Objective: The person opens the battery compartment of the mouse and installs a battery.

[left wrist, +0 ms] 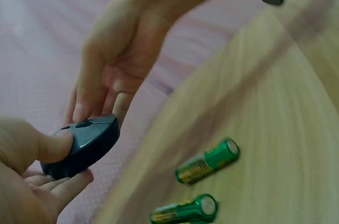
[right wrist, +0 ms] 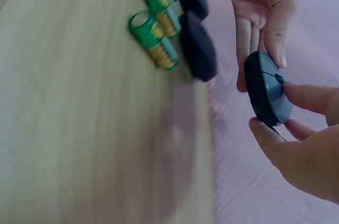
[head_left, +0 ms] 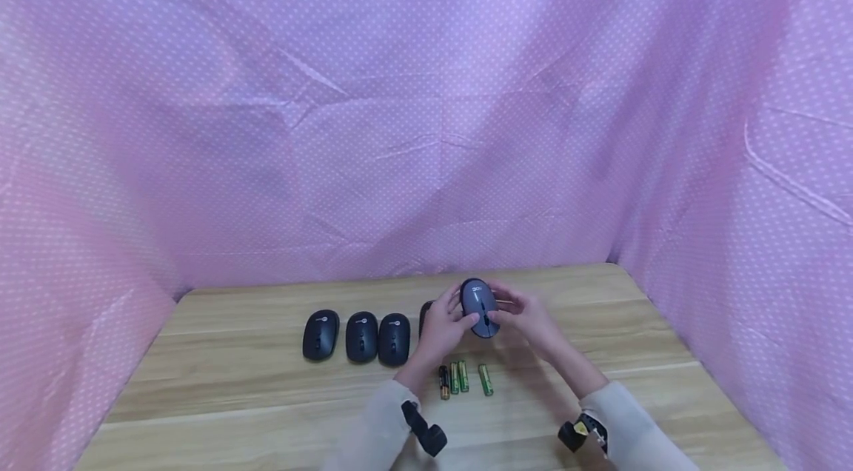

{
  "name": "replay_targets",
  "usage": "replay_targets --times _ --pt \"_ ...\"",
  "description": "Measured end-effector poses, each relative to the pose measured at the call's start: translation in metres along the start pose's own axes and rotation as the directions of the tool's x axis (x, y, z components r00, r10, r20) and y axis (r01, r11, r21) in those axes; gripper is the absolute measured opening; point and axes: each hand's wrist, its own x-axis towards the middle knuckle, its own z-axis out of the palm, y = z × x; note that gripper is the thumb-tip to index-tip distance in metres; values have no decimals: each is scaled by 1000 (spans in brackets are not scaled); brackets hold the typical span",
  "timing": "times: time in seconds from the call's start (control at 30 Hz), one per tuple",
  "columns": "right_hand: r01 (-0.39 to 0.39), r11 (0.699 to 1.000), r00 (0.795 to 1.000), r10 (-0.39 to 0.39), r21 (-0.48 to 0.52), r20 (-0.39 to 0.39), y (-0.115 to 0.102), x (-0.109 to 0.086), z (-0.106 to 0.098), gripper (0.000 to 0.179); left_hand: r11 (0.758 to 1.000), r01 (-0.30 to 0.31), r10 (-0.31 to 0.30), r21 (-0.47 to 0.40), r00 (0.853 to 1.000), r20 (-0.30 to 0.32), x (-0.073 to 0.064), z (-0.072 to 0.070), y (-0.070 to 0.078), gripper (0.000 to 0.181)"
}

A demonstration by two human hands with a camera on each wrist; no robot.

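Note:
Both hands hold a computer mouse (head_left: 478,308) with a grey top and a dark underside, raised above the table. My left hand (head_left: 443,328) grips its left side, thumb on the top. From the other side my right hand (head_left: 531,321) pinches it, the thumb near the scroll wheel and the fingers beneath. The left wrist view shows the mouse (left wrist: 87,142) tilted, with its dark side visible. In the right wrist view, fingertips of both hands touch the mouse (right wrist: 269,89). Its underside is hidden.
Three black mice, including a leftmost mouse (head_left: 321,335), lie left of the hands; another dark mouse (head_left: 424,314) is partly hidden behind my left hand. Several batteries lie nearer me, among them a green battery (head_left: 485,380) and a black one (head_left: 444,383). Pink dotted cloth (head_left: 440,160) surrounds the wooden table (head_left: 233,367).

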Motion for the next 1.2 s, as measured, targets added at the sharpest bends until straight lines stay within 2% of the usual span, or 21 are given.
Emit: replay_targets --times 0.1,0.2,0.37,0.47,0.53,0.73,0.87,0.93,1.03,1.13,1.2 --pt "-10 1000 999 10 -17 46 10 5 0 63 994 -35 44 105 995 -88 4 9 -6 65" --pt "-24 999 999 25 -39 32 19 9 1 63 968 -54 90 245 986 -140 5 16 -10 56" --pt "-39 996 999 41 -76 25 31 12 0 62 892 -19 94 452 985 -143 5 25 -12 44" --pt "-40 996 999 43 -81 29 37 14 0 63 857 3 76 515 988 -133 6 27 -14 40" --pt "-30 996 999 33 -85 35 40 15 0 64 855 16 60 518 990 -129 6 28 -15 40" --pt "-26 996 999 29 -86 32 48 18 1 64 868 31 25 495 994 -106 8 29 -20 42" --pt "-1 994 998 7 -105 57 52 19 -1 65 850 25 12 525 998 -67 10 30 -22 47" --pt "22 992 997 -12 -126 79 53 19 -2 66 844 23 -3 535 999 -38 10 30 -21 51" --pt "63 982 993 -44 -177 112 56 19 -5 65 850 42 -48 526 999 -2 10 30 -21 57" --pt "112 964 987 -79 -242 142 58 18 -7 62 844 46 -69 534 997 23 11 30 -22 60" --pt "112 958 987 -75 -265 145 59 17 -7 61 839 38 -70 543 997 39 12 31 -24 60"
